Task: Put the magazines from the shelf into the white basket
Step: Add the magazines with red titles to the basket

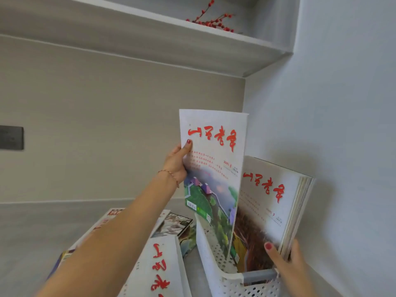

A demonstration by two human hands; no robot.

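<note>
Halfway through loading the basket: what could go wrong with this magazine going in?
The magazine is pinched only at its left edge by the left hand, so it may bend or slip. Its lower corner could catch on the white basket wall. The right hand props a leaning stack; letting go might tip it forward.

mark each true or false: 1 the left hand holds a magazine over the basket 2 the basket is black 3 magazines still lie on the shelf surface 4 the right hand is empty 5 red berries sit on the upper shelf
1. True: the left hand grips a magazine whose lower end dips into the white basket.
2. False: it is white and perforated.
3. True: loose magazines lie left of the basket.
4. False: the right hand steadies the standing magazines in the basket.
5. True: the red berry branch rests on the upper shelf.
</note>
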